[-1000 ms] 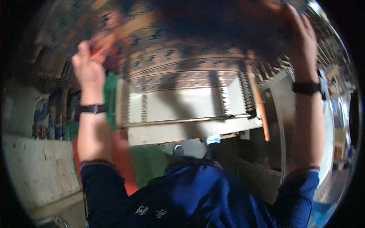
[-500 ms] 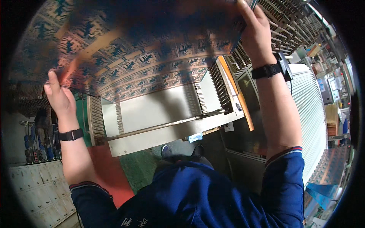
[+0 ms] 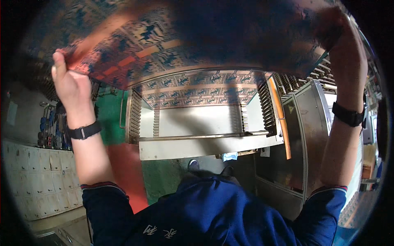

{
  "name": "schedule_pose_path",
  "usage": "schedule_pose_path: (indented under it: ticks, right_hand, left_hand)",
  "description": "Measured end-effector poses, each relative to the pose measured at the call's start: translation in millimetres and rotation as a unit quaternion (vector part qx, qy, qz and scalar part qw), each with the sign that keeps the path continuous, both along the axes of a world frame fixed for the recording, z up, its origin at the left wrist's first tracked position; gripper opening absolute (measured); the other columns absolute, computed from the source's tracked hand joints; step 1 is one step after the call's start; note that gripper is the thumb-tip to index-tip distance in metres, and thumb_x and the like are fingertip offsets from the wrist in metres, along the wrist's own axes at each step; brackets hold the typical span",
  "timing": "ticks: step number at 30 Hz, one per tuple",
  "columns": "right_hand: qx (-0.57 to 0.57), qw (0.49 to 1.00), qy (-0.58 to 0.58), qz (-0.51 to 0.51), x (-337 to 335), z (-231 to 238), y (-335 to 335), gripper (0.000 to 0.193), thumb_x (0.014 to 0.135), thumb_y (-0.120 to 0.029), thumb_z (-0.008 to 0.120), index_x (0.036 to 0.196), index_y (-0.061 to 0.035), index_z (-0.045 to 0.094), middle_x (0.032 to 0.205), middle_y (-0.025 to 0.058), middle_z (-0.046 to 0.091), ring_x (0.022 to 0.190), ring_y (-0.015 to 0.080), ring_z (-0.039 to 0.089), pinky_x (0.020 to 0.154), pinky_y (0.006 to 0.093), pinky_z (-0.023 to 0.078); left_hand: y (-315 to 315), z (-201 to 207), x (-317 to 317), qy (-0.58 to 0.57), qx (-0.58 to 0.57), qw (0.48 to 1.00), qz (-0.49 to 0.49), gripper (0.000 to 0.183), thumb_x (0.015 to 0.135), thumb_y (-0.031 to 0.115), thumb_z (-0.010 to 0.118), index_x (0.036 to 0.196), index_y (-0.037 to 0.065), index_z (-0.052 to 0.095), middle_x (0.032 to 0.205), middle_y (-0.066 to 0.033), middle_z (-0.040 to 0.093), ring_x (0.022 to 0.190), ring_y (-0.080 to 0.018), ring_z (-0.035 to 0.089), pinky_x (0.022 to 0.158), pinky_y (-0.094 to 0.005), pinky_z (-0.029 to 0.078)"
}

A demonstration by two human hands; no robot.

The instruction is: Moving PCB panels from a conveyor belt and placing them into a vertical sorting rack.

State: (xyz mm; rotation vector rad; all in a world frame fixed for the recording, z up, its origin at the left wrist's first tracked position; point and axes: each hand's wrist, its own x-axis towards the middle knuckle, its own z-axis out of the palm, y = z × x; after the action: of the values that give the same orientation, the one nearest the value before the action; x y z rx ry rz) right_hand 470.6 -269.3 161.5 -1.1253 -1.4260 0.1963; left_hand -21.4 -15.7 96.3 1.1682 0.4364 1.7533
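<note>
A large copper-and-dark circuit board panel (image 3: 152, 45) spans the top of the view, raised in front of me and blurred in places. My left hand (image 3: 73, 82) is closed at its left edge, thumb up beside the board. At the far right edge, my right hand (image 3: 349, 49) grips the same panel; shadow and blur hide most of its fingers. Below stands a white slotted rack (image 3: 205, 149) with comb-like toothed bars at both sides. Another patterned circuit board panel (image 3: 199, 88) stands upright inside the rack, toward its back.
An orange bar (image 3: 280, 119) runs along the rack's right side, beside a grey metal cabinet (image 3: 301, 139) with a warning label. More slotted racks lie behind at right. White lockers (image 3: 41, 176) stand at left. The floor (image 3: 162, 176) is green with a red strip.
The raised panel has swung rightward, my right hand moving outward to the right with it. My left hand stays near the left edge. The rack now appears farther right and more level.
</note>
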Motion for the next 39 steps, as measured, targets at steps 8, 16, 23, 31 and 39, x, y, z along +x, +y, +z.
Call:
schedule_pose_path:
  ticks: [8,16,23,31,39]
  right_hand:
    - [-0.084,0.994,-0.066,-0.02,-30.9,-52.7,-28.2,0.052,0.097,-0.009,0.06,0.144,-0.0029,0.039,0.124,0.0116,0.061,0.113,0.0192,0.06,0.097,0.0343,0.053]
    - [-0.118,0.957,-0.216,-0.156,-35.8,-23.9,-43.4,0.038,0.097,-0.004,0.058,0.134,0.002,0.052,0.124,0.0102,0.062,0.112,0.0155,0.057,0.099,0.0292,0.045]
    - [-0.149,0.921,-0.279,-0.226,-25.0,-36.1,-45.5,0.035,0.096,-0.005,0.06,0.131,0.0,0.056,0.117,0.0079,0.065,0.108,0.0145,0.059,0.094,0.0291,0.048]
    - [-0.14,0.954,-0.176,-0.197,-45.5,-76.8,-18.2,0.023,0.095,-0.004,0.062,0.119,-0.0013,0.06,0.102,0.0008,0.064,0.094,0.0077,0.056,0.083,0.0222,0.045]
    - [-0.144,0.973,-0.081,-0.161,-37.6,-95.9,-9.9,0.02,0.096,-0.003,0.06,0.117,-0.0007,0.06,0.101,0.0021,0.065,0.097,0.009,0.059,0.085,0.0246,0.049]
  left_hand:
    - [17.5,7.6,-29.3,-0.079,-0.043,0.996,-0.003,0.021,0.102,0.024,0.053,0.108,0.005,0.06,0.117,-0.0109,0.062,0.11,-0.0252,0.059,0.099,-0.0451,0.047]
    - [27.4,-20.9,-18.5,-0.07,-0.063,0.994,-0.054,0.032,0.102,0.034,0.05,0.114,0.005,0.058,0.12,-0.0109,0.062,0.111,-0.0257,0.059,0.102,-0.0468,0.045]
    - [33.5,-59.1,-7.3,-0.039,-0.01,0.999,-0.016,0.04,0.106,0.031,0.04,0.134,0.002,0.045,0.134,-0.0109,0.052,0.122,-0.0232,0.051,0.107,-0.0416,0.039]
    - [31.9,-96.9,-3.6,-0.038,-0.009,0.999,-0.012,0.046,0.104,0.035,0.044,0.136,0.001,0.04,0.135,-0.0139,0.05,0.121,-0.0246,0.051,0.104,-0.0435,0.043]
    - [27.7,-95.5,-3.0,-0.006,-0.012,1.0,0.017,0.048,0.104,0.035,0.046,0.138,0.001,0.039,0.138,-0.0119,0.047,0.127,-0.025,0.046,0.109,-0.0427,0.036]
